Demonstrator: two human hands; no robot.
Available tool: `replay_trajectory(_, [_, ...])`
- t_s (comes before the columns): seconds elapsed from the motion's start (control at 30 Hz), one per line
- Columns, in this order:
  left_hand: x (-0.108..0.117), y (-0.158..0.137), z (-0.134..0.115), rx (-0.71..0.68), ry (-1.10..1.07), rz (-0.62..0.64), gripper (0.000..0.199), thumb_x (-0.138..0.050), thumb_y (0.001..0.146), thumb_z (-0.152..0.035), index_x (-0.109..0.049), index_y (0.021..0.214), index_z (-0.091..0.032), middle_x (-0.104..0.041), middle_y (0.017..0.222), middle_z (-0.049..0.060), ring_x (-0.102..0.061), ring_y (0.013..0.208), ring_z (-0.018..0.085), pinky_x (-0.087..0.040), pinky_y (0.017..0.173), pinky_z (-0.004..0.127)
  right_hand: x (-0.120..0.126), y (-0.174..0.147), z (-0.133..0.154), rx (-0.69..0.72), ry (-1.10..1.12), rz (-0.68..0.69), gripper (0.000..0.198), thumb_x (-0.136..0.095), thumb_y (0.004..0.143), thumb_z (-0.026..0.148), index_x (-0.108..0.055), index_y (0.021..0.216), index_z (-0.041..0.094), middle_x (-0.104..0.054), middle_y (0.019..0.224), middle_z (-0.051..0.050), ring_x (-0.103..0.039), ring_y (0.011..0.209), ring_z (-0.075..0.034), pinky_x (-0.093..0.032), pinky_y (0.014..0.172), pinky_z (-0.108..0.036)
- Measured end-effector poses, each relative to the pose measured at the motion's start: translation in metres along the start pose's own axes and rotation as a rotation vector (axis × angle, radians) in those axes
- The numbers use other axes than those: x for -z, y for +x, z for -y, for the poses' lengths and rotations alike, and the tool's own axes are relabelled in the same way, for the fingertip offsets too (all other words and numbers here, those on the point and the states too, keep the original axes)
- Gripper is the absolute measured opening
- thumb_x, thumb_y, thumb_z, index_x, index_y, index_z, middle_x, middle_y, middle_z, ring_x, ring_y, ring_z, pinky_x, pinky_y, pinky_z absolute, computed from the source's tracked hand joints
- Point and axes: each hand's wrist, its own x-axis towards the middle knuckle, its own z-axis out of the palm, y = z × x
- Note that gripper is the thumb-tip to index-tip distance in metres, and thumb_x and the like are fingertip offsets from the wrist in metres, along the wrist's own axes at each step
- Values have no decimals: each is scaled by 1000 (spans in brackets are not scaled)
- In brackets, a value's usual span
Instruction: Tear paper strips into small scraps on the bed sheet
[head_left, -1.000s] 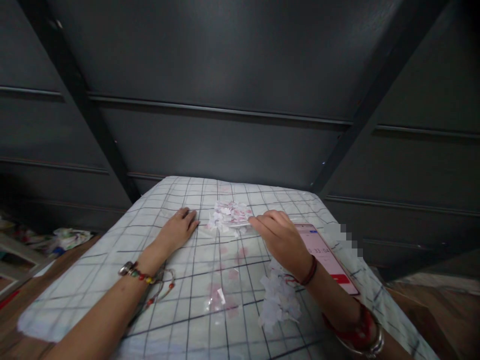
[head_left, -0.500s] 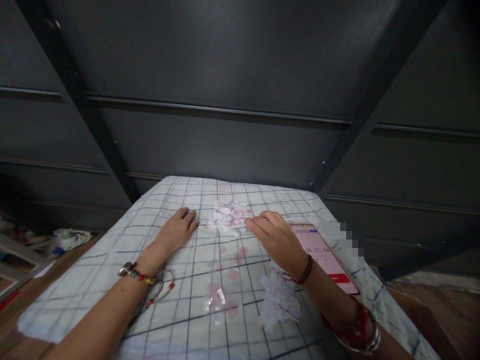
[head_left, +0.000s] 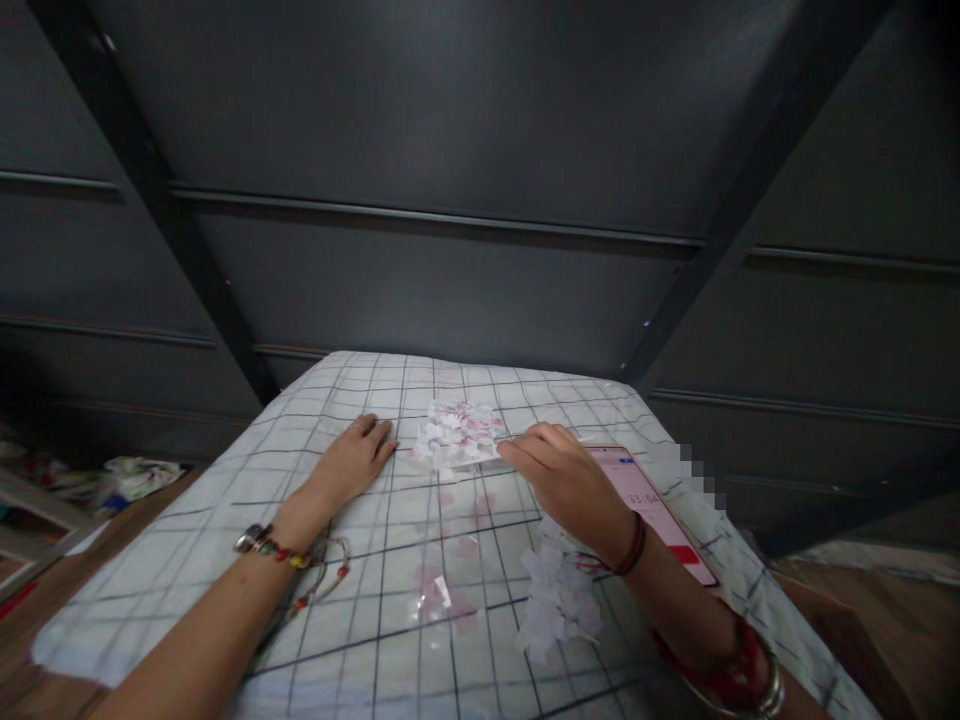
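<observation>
My left hand (head_left: pixel 355 458) lies flat on the checked cloth, fingers stretched out, holding nothing. To its right is a heap of small white paper scraps (head_left: pixel 456 432) with pinkish marks. My right hand (head_left: pixel 555 470) is closed in a pinch at the heap's right edge. Between its fingers is a thin white stick (head_left: pixel 484 459), its left part lying along the heap's near edge. The hand hides most of the stick's length. A second cluster of white scraps (head_left: pixel 556 600) rests nearer me, beside my right wrist.
A phone (head_left: pixel 660 515) with a timer on its screen lies partly behind my right forearm. A shiny clear piece (head_left: pixel 433 600) with pink patches is on the checked cloth (head_left: pixel 360 640). Dark panels (head_left: pixel 450 290) stand behind the far edge.
My right hand has shifted slightly right and toward me with the stick, covering more of the phone. My left hand stays in place.
</observation>
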Motion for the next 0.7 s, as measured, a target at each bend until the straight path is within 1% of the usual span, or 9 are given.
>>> replay_trajectory(0.1, [0,0,0,6,-12,-5,45,-34,96,-40,-61,121,-14,-61,127,16,-52,126,27,-40,112,44,9,-3,-3,-2,18,22,36,-37,86,-5,-63,85,19,-62,76,-3,-49,75,-17,-39,70,-31])
replay_trajectory(0.17, [0,-1,0,8,-17,-4,46,-34,96,-41,-61,121,-13,-60,128,17,-53,125,28,-41,112,44,12,-4,-5,-9,11,-8,37,-36,85,-6,-64,87,19,-62,76,-3,-49,74,-17,-39,69,-31])
replay_trajectory(0.3, [0,0,-1,17,-13,-3,45,-35,96,-40,-62,120,-13,-61,128,16,-52,126,28,-40,112,44,7,-2,-6,-29,-62,-60,35,-38,87,-4,-64,91,18,-63,75,-3,-50,76,-18,-39,69,-31])
replay_trajectory(0.37, [0,0,-1,20,-6,3,46,-34,96,-40,-61,121,-13,-61,128,16,-51,127,28,-40,113,44,6,-2,-6,-17,-62,-44,35,-37,86,-5,-64,87,18,-62,73,-3,-49,75,-18,-39,68,-31])
replay_trajectory(0.47, [0,0,-1,14,4,20,48,-32,97,-40,-60,123,-12,-61,128,17,-49,129,28,-39,113,44,9,-3,-6,16,7,-22,37,-35,84,-7,-64,85,17,-61,72,-3,-48,72,-17,-39,68,-30])
replay_trajectory(0.57, [1,0,-1,9,3,33,49,-31,97,-41,-58,125,-11,-60,128,17,-49,129,28,-39,113,45,12,-4,-5,21,43,-54,38,-34,86,-6,-65,89,16,-62,74,-3,-49,72,-17,-40,67,-30])
replay_trajectory(0.63, [1,0,-1,11,13,45,50,-31,97,-41,-58,126,-11,-59,130,17,-49,129,28,-38,114,44,8,-3,-4,14,33,-94,37,-34,89,-3,-66,93,15,-63,76,-4,-49,74,-18,-40,68,-31])
replay_trajectory(0.7, [2,0,-2,16,21,50,51,-30,98,-42,-57,127,-10,-58,131,18,-50,129,28,-37,114,43,3,-2,-2,22,16,-107,34,-36,92,0,-66,99,15,-65,80,-5,-50,77,-18,-41,70,-31])
